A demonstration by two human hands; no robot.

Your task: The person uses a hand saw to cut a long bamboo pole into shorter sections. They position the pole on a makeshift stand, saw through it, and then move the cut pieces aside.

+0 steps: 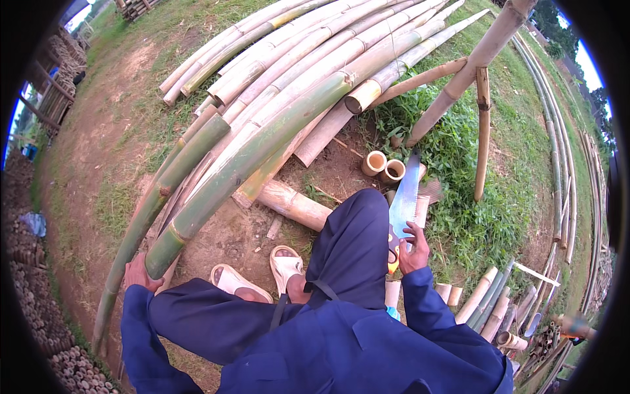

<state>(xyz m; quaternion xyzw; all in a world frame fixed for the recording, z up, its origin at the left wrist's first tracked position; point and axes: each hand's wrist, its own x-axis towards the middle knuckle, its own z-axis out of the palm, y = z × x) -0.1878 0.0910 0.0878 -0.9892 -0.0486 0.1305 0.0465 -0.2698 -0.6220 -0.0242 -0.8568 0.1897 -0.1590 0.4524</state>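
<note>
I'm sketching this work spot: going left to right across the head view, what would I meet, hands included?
Crumpled pale-blue item → left hand → pale sandals → right hand → short upright post → long bamboo poles on the grass.

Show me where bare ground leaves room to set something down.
Bare dirt lies between the thick green pole, the pale crosswise log and the sandals; a second patch lies left of the pole stack. Crowded: around the right hand, with the saw, two bamboo tubes and cut pieces.
</note>
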